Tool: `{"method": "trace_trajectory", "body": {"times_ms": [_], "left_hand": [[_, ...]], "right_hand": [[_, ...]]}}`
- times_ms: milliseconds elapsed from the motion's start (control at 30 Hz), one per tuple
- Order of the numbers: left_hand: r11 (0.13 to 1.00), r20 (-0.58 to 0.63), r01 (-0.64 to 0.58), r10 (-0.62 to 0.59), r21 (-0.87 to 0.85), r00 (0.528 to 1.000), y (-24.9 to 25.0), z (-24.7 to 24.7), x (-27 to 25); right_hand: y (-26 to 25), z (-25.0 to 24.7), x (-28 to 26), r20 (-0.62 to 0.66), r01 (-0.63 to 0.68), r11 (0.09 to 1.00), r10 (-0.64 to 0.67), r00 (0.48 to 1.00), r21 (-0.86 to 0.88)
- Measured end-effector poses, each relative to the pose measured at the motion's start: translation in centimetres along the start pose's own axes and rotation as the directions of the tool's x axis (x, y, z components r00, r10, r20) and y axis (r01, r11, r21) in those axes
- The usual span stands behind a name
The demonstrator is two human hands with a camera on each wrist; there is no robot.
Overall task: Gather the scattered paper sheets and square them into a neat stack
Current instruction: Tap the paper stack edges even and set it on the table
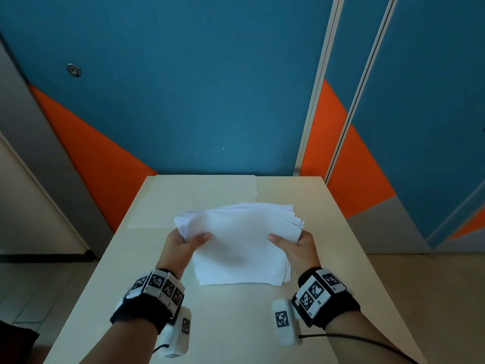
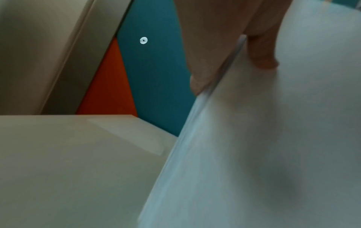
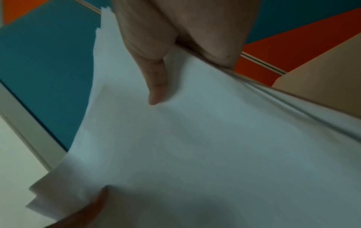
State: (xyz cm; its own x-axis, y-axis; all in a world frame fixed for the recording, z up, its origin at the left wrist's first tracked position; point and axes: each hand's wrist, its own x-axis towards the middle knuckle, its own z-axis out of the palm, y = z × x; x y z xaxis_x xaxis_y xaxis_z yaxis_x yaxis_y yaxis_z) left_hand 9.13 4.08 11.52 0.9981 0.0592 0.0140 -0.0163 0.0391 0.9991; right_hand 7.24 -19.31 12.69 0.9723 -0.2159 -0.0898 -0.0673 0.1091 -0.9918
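We wear a black band on each bare forearm, just behind the hands. Each black band (image 1: 139, 312) carries a ring of white blocks (image 1: 157, 285) printed with black square-patterned markers. Under each wrist hangs a white rounded box (image 1: 284, 321) with one more such marker on its face. A thin black cable (image 1: 367, 341) runs from the right box back along the arm; a short one leaves the left box.

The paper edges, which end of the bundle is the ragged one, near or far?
The far end of the sheets: corners fan out there beyond the right hand. The near edge on the table is almost flush.
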Motion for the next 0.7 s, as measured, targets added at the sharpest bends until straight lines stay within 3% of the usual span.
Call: {"method": "trace_trajectory", "body": {"times_ms": [167, 267, 400, 533, 700], "left_hand": [[0.994, -0.016, -0.090, 0.089, -0.066, 0.996, 2.0, 0.4, 0.1], [0.993, -0.046, -0.078, 0.075, -0.086, 0.996, 1.8, 0.8, -0.5], [0.980, -0.187, -0.103, 0.071, -0.168, 0.980, 1.8, 2.0, -1.1], [0.977, -0.338, -0.141, 0.079, -0.163, 0.938, 2.4, 2.6, -0.6], [0.980, -0.398, -0.113, 0.038, -0.166, 0.916, 2.7, 3.2, 0.0]], "right_hand": [[-1.4, 0.0, -0.2, 0.011, 0.102, 0.993, -0.103, 0.995, 0.055], [-1.3, 0.3, -0.9, 0.034, 0.102, 0.994, -0.103, 0.994, 0.024], [-1.4, 1.2, -1.6, -0.087, 0.157, 0.975, -0.145, 0.986, 0.155], [-2.8, 2.3, -1.2, -0.247, 0.268, 0.958, -0.237, 0.940, 0.103], [-3.0, 2.9, -0.7, -0.337, 0.279, 0.955, -0.232, 0.912, 0.098]]}}
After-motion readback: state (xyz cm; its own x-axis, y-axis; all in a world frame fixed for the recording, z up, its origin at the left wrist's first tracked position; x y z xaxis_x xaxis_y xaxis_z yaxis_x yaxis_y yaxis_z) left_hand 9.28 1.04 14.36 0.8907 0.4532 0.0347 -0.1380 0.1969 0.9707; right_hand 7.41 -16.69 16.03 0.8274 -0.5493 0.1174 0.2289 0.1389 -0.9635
